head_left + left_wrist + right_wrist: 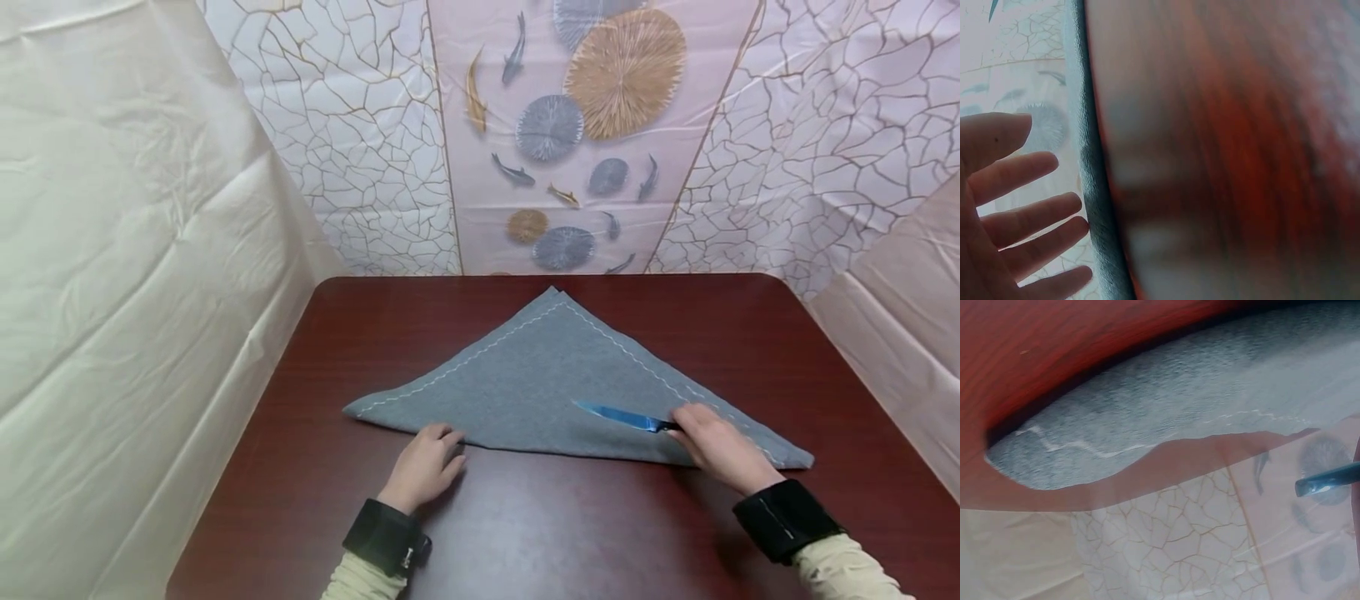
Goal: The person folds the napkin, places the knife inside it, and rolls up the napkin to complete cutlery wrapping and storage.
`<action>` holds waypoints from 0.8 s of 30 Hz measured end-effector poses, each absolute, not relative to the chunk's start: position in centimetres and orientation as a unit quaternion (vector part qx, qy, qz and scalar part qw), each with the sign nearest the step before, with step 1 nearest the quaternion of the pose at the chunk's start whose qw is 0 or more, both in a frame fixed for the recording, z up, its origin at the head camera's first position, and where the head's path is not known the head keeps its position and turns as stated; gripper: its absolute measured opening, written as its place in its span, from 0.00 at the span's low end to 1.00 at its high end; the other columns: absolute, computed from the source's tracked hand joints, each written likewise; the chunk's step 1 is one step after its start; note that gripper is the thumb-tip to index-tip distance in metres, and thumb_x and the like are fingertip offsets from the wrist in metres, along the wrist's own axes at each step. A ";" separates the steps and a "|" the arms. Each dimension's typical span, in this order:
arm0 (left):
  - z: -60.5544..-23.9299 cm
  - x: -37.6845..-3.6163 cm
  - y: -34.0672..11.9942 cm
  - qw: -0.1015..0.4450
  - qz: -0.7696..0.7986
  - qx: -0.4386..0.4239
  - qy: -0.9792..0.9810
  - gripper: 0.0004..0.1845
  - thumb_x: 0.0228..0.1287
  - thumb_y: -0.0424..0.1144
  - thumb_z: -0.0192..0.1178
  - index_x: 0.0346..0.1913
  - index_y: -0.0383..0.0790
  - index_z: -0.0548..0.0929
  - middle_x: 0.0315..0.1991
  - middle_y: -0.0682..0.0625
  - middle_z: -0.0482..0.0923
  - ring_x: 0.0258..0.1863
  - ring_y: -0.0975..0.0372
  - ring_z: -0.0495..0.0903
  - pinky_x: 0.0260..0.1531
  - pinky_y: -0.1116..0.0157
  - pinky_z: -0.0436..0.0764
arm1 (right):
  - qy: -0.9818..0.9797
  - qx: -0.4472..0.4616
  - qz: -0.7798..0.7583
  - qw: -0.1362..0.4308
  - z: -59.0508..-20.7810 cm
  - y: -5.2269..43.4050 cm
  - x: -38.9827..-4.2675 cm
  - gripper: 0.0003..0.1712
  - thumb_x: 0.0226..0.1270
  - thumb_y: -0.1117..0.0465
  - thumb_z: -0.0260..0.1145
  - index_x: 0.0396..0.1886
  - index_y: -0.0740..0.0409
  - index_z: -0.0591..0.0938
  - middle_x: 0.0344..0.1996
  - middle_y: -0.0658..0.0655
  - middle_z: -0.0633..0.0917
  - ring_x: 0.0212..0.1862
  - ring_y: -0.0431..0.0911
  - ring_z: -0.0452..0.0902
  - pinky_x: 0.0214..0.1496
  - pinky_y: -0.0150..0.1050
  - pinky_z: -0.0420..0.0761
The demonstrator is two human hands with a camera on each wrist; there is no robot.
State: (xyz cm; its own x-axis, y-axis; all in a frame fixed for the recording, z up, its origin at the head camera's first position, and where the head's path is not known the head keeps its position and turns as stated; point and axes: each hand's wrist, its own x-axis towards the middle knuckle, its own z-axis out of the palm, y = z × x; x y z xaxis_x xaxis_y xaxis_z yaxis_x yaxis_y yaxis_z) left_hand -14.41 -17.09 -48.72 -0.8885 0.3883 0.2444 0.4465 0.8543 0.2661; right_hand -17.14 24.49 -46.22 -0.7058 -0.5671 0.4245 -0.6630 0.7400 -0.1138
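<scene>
A grey cloth [510, 383] lies folded into a triangle, its point away from me and white stitching along its two upper sides. My right hand [718, 446] grips a knife by its black handle, over the right part of the cloth. The blue blade [615, 414] points left; in the right wrist view the butt of the knife handle [1325, 481] sticks out at the right edge. At the cloth's near edge, left of the middle, is my left hand [426, 467], fingertips right at the fold. The left wrist view shows its fingers [1035, 212] spread and loosely straight.
The dark red-brown table [540, 525] carries the cloth. Behind it hangs a patterned sheet [375, 150] with fish and round leaf shapes. Cream fabric [135, 317] hangs along the left side, and more pale fabric [907, 308] along the right. Each wrist wears a black band.
</scene>
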 end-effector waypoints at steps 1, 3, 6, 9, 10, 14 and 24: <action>-48.8 -14.4 -17.2 0.093 -0.157 -0.218 -0.959 0.16 0.57 0.40 0.61 0.47 0.36 0.81 0.44 0.41 0.76 0.46 0.51 0.75 0.45 0.57 0.74 | -0.915 0.336 0.129 0.183 -46.2 24.3 -17.2 0.16 0.48 0.70 0.69 0.32 0.55 0.72 0.28 0.45 0.69 0.31 0.38 0.63 0.29 0.35 0.67; -48.9 -14.4 -17.3 0.095 -0.155 -0.218 -0.959 0.16 0.57 0.40 0.61 0.47 0.37 0.81 0.44 0.41 0.76 0.46 0.50 0.75 0.46 0.56 0.73 | -0.915 0.337 0.130 0.180 -46.2 24.0 -17.3 0.16 0.48 0.70 0.69 0.33 0.55 0.72 0.28 0.45 0.69 0.32 0.38 0.63 0.30 0.36 0.68; -49.0 -14.3 -17.5 0.094 -0.152 -0.216 -0.960 0.16 0.57 0.40 0.61 0.47 0.37 0.81 0.45 0.40 0.76 0.47 0.50 0.74 0.48 0.56 0.72 | -0.915 0.338 0.130 0.177 -46.1 23.4 -17.5 0.15 0.48 0.70 0.69 0.32 0.55 0.72 0.28 0.46 0.69 0.31 0.38 0.63 0.29 0.36 0.68; -49.1 -14.2 -17.7 0.096 -0.149 -0.215 -0.960 0.16 0.57 0.41 0.61 0.47 0.37 0.81 0.45 0.41 0.76 0.47 0.50 0.74 0.49 0.55 0.70 | -0.915 0.340 0.128 0.174 -46.2 22.9 -17.8 0.15 0.48 0.70 0.69 0.32 0.55 0.72 0.27 0.45 0.69 0.30 0.38 0.63 0.28 0.35 0.67; -49.2 -14.1 -17.7 0.097 -0.149 -0.214 -0.961 0.16 0.57 0.41 0.61 0.47 0.38 0.81 0.45 0.41 0.76 0.48 0.50 0.73 0.49 0.54 0.70 | -0.915 0.341 0.127 0.174 -46.2 22.7 -17.9 0.15 0.48 0.70 0.69 0.31 0.55 0.72 0.27 0.46 0.70 0.30 0.38 0.63 0.28 0.36 0.68; -49.4 -13.9 -17.8 0.096 -0.149 -0.208 -0.962 0.16 0.57 0.41 0.61 0.48 0.39 0.81 0.46 0.42 0.75 0.49 0.51 0.72 0.51 0.53 0.68 | -0.912 0.349 0.126 0.174 -46.3 22.0 -18.3 0.14 0.48 0.70 0.69 0.31 0.56 0.72 0.27 0.47 0.70 0.30 0.39 0.65 0.29 0.37 0.68; -49.3 -13.4 -18.2 0.091 -0.166 -0.193 -0.963 0.17 0.57 0.40 0.62 0.49 0.38 0.80 0.50 0.39 0.74 0.52 0.48 0.71 0.50 0.46 0.67 | -0.897 0.381 0.133 0.182 -46.6 20.4 -19.2 0.15 0.47 0.70 0.69 0.28 0.55 0.70 0.26 0.46 0.69 0.29 0.39 0.64 0.29 0.36 0.67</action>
State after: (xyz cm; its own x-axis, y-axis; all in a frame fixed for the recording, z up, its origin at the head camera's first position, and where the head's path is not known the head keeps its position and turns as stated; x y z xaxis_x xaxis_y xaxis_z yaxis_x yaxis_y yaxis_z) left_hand -13.43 -18.23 -49.25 -0.9093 0.3407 0.2391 0.4012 0.8705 0.2852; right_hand -19.20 20.36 -46.59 -0.6440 -0.6342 0.4279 -0.7312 0.6747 -0.1006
